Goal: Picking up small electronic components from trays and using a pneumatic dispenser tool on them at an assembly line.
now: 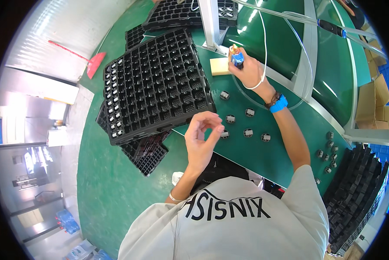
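Six small round black-and-silver parts [245, 123] loose on the green tabletop [116, 182], between the two hands. Another loose cluster of the same parts [329, 151] far right, roughly eight; too small to count surely.

Left hand [202, 138]: raised above the tabletop's near edge, fingers curled, thumb and forefinger close together. Can't tell if anything is pinched between them.

Right hand [246, 69]: closed around a small blue tool with a coppery tip [236, 56], held upright, farther out and to the right of the tray. White cable [264, 47] runs up from that wrist. Cream-coloured block [219, 66] just left of the hand.

Big black grid tray [157, 84] left of the hands: the two leftmost columns hold parts [113, 99], the rest of the cells look empty. It sits on more trays [147, 154], count hidden underneath. More black trays at the far edge [181, 13], cut off. Stack of trays [359, 195] at right, partly out of frame.

Red broom [90, 60] on the floor, far left.
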A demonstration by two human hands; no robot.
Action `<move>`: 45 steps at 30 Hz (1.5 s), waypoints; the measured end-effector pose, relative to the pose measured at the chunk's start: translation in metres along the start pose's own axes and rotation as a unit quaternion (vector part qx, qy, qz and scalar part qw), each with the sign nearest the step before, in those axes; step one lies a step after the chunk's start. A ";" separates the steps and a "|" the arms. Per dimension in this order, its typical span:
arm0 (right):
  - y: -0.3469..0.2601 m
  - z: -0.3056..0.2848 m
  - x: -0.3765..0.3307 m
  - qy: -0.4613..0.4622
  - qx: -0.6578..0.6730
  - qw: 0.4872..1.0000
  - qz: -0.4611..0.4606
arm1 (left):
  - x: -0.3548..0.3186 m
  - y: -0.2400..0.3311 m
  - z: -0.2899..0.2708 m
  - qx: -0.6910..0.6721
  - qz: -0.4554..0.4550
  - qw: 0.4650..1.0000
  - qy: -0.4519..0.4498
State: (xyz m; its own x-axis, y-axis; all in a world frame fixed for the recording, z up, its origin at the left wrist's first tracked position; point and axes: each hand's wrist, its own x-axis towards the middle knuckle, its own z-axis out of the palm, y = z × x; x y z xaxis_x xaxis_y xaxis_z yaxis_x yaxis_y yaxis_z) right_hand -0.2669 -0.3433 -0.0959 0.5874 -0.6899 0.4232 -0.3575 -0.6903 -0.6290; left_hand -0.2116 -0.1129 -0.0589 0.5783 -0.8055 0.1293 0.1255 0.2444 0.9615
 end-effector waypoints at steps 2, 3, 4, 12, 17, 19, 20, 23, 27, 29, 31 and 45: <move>0.004 0.001 0.000 0.003 0.008 1.000 -0.002 | 0.003 0.008 0.006 0.000 0.027 0.992 -0.126; 0.006 0.004 0.000 0.005 0.020 1.000 -0.006 | 0.003 0.022 0.015 -0.060 0.045 0.977 -0.200; 0.008 0.005 0.001 0.017 0.016 1.000 -0.012 | 0.005 0.041 0.024 -0.052 0.083 0.952 -0.290; 0.006 0.010 0.000 0.028 -0.006 1.000 0.011 | 0.009 0.146 0.085 -0.235 0.016 0.784 -0.574; 0.008 0.013 -0.003 0.029 0.008 0.999 -0.011 | 0.006 0.144 0.096 -0.254 0.071 0.803 -0.535; 0.006 0.011 -0.004 0.029 0.019 0.999 0.000 | -0.005 0.132 0.107 -0.303 0.179 0.861 -0.368; 0.007 0.011 -0.004 0.032 0.018 0.999 -0.007 | -0.004 0.128 0.111 -0.304 0.222 0.852 -0.364; 0.009 0.007 -0.001 0.033 0.022 0.999 -0.015 | 0.005 0.126 0.116 -0.287 0.265 0.841 -0.374; 0.024 -0.008 0.000 0.014 -0.007 0.999 0.040 | 0.017 0.134 0.106 -0.244 0.143 0.845 -0.454; -0.008 0.009 0.010 -0.014 0.040 0.999 -0.019 | 0.012 0.149 0.087 -0.184 0.092 0.845 -0.493; -0.004 0.010 0.008 -0.001 0.037 0.999 -0.010 | 0.018 0.126 0.104 -0.219 0.148 0.862 -0.433; -0.016 0.005 -0.005 0.006 0.026 0.998 0.059 | 0.096 0.140 0.047 -0.053 0.294 0.875 -0.381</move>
State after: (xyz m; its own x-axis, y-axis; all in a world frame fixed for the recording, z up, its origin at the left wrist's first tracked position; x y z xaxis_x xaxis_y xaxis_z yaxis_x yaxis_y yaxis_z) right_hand -0.2602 -0.3275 -0.0913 0.5341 -0.7686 0.3520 -0.3856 -0.5921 -0.7076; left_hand -0.1763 -0.1817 0.0995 -0.1330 -0.6400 0.7568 0.0847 0.7534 0.6521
